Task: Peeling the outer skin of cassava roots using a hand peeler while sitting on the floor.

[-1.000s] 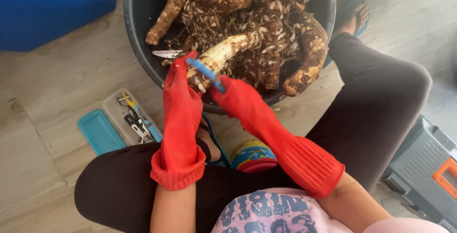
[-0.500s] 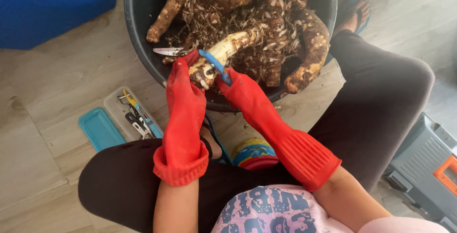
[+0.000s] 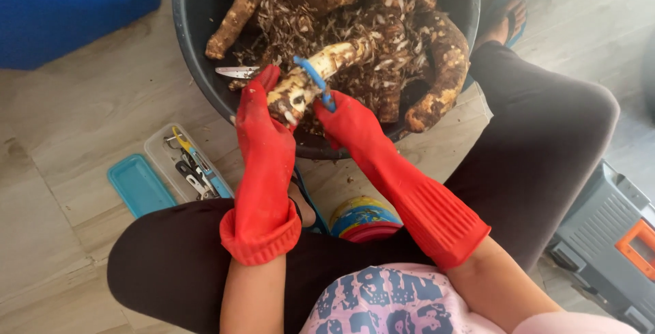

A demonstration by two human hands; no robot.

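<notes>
Here we look down at the floor point(image 3: 75, 129), and at the far left we see a blue container point(image 3: 68, 13). Nearer us lie a teal lid point(image 3: 140, 185) and, just beside it, a clear case of small tools point(image 3: 187, 163). Our left hand point(image 3: 263, 112), in a long red rubber glove, is closed around the near end of a partly peeled root point(image 3: 321, 71), holding it over the near rim of a black tub point(image 3: 198, 68). A knife blade point(image 3: 237, 72) shows just left of that hand, inside the tub. Our right hand point(image 3: 348, 119), gloved the same way, grips a blue peeler point(image 3: 314, 78) that rests against the pale, bared part of the root. The tub holds more brown roots point(image 3: 443, 61) and a heap of peelings. Between our knees stands a colourful round tin point(image 3: 365, 218), and at the near right sits a grey toolbox point(image 3: 607, 238) with an orange latch.
</notes>
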